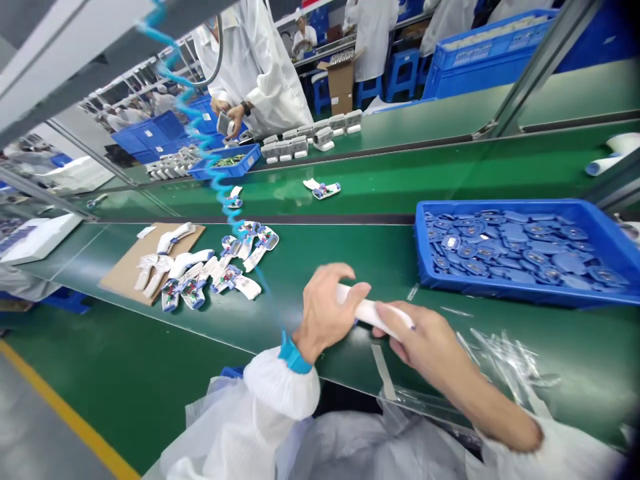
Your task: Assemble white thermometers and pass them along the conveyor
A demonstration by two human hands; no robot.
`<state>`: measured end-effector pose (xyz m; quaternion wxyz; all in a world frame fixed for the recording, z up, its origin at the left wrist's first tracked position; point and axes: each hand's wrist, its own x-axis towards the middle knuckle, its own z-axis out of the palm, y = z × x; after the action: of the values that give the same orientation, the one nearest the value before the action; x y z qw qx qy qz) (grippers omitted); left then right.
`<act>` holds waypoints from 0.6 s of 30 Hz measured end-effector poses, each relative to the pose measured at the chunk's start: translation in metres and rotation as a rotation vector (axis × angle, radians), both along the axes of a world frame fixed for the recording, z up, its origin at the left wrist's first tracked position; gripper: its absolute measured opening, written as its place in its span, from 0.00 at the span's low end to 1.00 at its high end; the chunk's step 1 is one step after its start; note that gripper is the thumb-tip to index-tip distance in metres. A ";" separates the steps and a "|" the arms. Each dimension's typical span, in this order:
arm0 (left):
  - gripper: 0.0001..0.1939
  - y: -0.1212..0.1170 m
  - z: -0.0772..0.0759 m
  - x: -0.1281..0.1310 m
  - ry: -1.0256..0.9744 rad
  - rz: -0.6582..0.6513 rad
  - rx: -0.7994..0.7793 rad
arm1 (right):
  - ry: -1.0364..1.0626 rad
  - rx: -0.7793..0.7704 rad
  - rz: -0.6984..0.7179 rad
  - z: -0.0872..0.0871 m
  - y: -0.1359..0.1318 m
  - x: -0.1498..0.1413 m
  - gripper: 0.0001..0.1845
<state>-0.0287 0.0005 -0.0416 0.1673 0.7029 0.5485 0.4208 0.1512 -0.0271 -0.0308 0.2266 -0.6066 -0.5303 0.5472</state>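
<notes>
Green conveyor belt [320,247] | front edge [165,335] close below | left hand [325,313], right hand [425,347]: fingers [395,320] wrapped on white roll [367,313], maybe foam

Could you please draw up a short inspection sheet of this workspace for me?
Surface: green belt bench.
Job's things: white roll; white-and-blue parts in a heap, some on a cardboard sheet; blue tray of blue pieces.
Clutter: clear plastic scraps right of the hands.
Hands: left hand and right hand both grip the white roll.
Cables: blue coiled cord hanging over the bench.
Surroundings: co-workers in white coats, blue crates, yellow floor line.
</notes>
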 end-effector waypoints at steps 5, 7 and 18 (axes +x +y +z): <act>0.28 0.011 -0.026 -0.002 -0.296 0.358 0.002 | 0.089 -0.284 0.059 -0.007 0.020 -0.016 0.26; 0.31 0.026 -0.038 0.001 -0.258 0.403 -0.059 | -0.126 -0.058 0.212 -0.011 0.017 -0.030 0.22; 0.21 0.070 -0.015 -0.049 0.214 0.144 -0.333 | -0.475 0.516 0.365 0.014 0.062 -0.014 0.20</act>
<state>-0.0777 0.0708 -0.0570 0.1917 0.6652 0.6738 0.2583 0.1371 0.0346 -0.0173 0.1416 -0.5353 -0.7872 0.2715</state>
